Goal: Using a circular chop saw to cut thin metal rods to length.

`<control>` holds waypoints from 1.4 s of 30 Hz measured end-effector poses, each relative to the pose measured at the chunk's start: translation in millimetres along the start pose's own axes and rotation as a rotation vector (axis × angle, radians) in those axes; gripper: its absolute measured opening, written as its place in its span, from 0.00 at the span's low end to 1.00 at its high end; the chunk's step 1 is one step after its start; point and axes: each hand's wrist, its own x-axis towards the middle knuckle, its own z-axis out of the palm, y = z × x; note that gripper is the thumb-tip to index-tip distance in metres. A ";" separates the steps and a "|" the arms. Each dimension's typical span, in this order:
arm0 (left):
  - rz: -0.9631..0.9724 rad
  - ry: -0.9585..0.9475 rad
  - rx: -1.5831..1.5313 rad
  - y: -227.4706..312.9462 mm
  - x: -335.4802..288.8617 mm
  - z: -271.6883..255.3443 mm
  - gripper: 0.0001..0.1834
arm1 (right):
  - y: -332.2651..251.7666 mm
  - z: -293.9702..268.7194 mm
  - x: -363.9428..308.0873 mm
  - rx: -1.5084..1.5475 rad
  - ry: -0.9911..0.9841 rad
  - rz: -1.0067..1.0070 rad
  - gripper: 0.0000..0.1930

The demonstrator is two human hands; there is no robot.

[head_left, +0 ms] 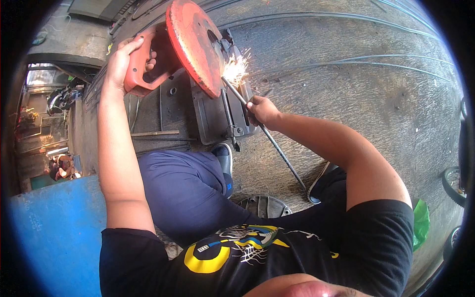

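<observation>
My left hand [120,62] is wrapped round the red handle [137,71] of a chop saw, whose round red guard [190,39] is lowered over the dark base [210,116]. In my right hand [263,111] is a thin metal rod [279,149], gripped partway along. Its far end meets the saw beside the guard, where bright sparks [237,68] spray out. The near end slants down toward my shoe. A clamp screw [227,111] lies along the base, left of the rod. The guard hides the blade.
Long thin rods [341,16] stretch across the worn floor at the far right. A blue panel [62,232] stands at my left. A round ribbed metal piece [264,206] lies between my feet. Wheels [452,185] and a green bag [421,223] are at the right edge.
</observation>
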 end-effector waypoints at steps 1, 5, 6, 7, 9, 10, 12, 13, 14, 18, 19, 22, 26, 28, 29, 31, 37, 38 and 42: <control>0.000 0.000 0.000 0.2 0.0 0.0 0.22 | -0.7 0.4 -0.2 0.041 0.002 0.023 0.10; 0.000 0.005 0.000 0.7 -0.3 1.1 0.22 | -2.4 0.5 -4.7 0.104 -0.025 0.077 0.10; 0.018 0.025 0.000 0.6 -0.6 1.4 0.22 | -2.3 0.6 -5.7 0.109 -0.027 0.079 0.10; 0.008 0.020 -0.002 0.6 -0.8 1.5 0.22 | -2.1 0.7 -6.4 0.102 -0.038 0.076 0.11; 0.015 0.028 -0.026 0.1 -0.2 1.1 0.22 | -0.9 1.2 -6.2 0.095 -0.048 0.073 0.11; 0.009 0.023 -0.027 0.2 0.7 -0.5 0.22 | -0.2 1.9 -5.3 0.121 -0.045 0.073 0.12; 0.019 -0.096 -0.011 -1.6 3.4 -5.8 0.23 | 1.7 3.1 -3.5 0.145 -0.046 0.072 0.12; 0.015 -0.103 -0.014 -4.6 4.7 -9.1 0.23 | 2.9 3.7 -2.8 0.153 -0.018 0.061 0.12; -0.042 -0.134 -0.145 -8.3 6.3 -12.5 0.25 | 3.4 4.2 -2.3 0.158 0.008 0.057 0.12; -0.086 0.183 -0.627 -52.4 -15.3 -16.1 0.25 | 4.5 4.8 -2.2 0.131 0.031 0.034 0.12; -0.133 0.248 -0.663 -67.5 -30.4 -13.1 0.19 | 4.2 4.9 -2.1 0.147 0.020 0.034 0.12; -0.445 0.196 -0.598 -120.1 -96.0 16.2 0.11 | 4.7 5.5 -1.8 0.177 -0.001 0.061 0.12; -0.619 -0.195 -0.470 -199.9 -163.6 134.2 0.17 | 6.1 7.9 -2.6 0.132 0.009 0.093 0.11; -0.549 -0.206 -0.104 -222.8 -173.9 183.9 0.28 | 6.3 8.6 -2.3 0.186 -0.024 0.112 0.11; -0.583 -0.312 -0.168 -230.6 -172.4 195.2 0.28 | 6.5 8.7 -2.5 0.246 -0.026 0.135 0.11; -0.614 -0.301 -0.199 -242.4 -170.4 223.0 0.27 | 8.0 9.6 -3.5 0.241 -0.041 0.146 0.11; -0.598 -0.279 -0.280 -261.8 -159.1 251.6 0.21 | 10.3 1.6 -1.1 0.264 -0.011 0.112 0.11; -0.591 -0.328 -0.222 -264.3 -154.1 252.0 0.18 | 11.5 2.2 -1.4 0.245 -0.016 0.123 0.11; -0.527 -0.190 -0.344 -270.7 -143.0 256.7 0.11 | 9.8 9.0 -0.6 0.239 -0.018 0.130 0.10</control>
